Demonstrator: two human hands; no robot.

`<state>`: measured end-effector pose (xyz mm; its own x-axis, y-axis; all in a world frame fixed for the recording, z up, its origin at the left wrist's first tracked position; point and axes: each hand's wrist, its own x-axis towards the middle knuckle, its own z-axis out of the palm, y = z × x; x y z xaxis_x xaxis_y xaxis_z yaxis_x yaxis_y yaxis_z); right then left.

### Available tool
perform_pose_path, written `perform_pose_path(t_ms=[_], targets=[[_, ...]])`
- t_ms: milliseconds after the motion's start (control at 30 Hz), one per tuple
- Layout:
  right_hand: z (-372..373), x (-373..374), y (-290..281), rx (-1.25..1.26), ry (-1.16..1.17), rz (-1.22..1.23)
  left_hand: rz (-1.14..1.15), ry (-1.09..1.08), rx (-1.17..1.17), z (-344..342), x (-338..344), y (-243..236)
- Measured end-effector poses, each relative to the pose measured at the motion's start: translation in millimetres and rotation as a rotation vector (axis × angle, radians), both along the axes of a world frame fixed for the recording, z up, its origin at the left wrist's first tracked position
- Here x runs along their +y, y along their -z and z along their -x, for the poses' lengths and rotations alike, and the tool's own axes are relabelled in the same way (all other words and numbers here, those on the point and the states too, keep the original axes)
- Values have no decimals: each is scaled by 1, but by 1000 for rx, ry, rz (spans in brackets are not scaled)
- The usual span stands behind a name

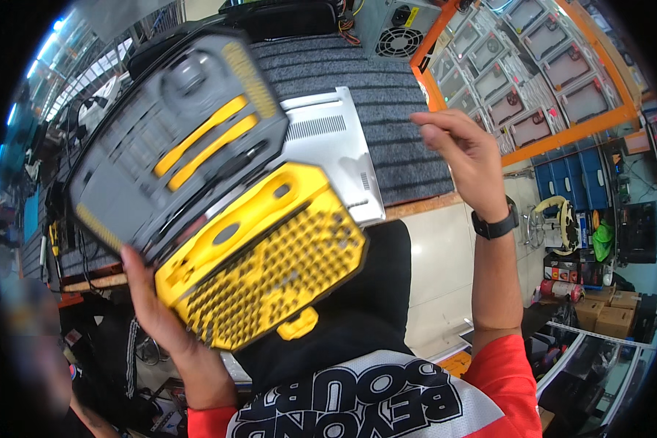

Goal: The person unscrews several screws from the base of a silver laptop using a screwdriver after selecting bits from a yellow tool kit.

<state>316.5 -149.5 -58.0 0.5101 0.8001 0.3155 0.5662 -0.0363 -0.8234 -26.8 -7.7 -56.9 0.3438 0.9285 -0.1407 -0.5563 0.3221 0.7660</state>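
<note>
My left hand (150,306) grips an open tool case by its lower left side. The grey lid (117,190) holds two yellow pry tools (204,142); the yellow lower half (285,255) carries rows of small bits, a long empty recess and a yellow latch (296,324). Behind the case, a silver laptop bottom cover (336,153) with vents lies on the grey ridged mat (394,168). My right hand (452,146) is raised over the mat, right of the cover, fingers bent and thumb near the index finger; anything inside them is hidden.
An orange-framed glass display (522,150) stands at upper right beside a metal power supply (396,40). Blue drawers (569,179), cardboard boxes (606,317) and a tiled floor (438,270) are at right. Screwdrivers (53,241) and cables lie left. Another person's arm (87,416) shows at lower left.
</note>
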Motion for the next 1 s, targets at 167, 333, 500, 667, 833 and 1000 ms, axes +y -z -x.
perform_pose_path(t_ms=[167,333,500,667,833,1000], targets=[[-30,67,15,-139,-136,36,-79,-81,115,26,21,16],[-67,122,24,-535,-317,55,-21,-215,254,15,38,24],[-71,135,18,-766,-333,241,-94,-399,530,6,44,35],[-77,128,22,-667,-348,198,52,-486,465,5,60,37],[-76,128,21,-759,-354,174,-187,-747,972,-18,62,42],[-71,129,21,-775,-354,183,-373,-752,1121,5,65,53]])
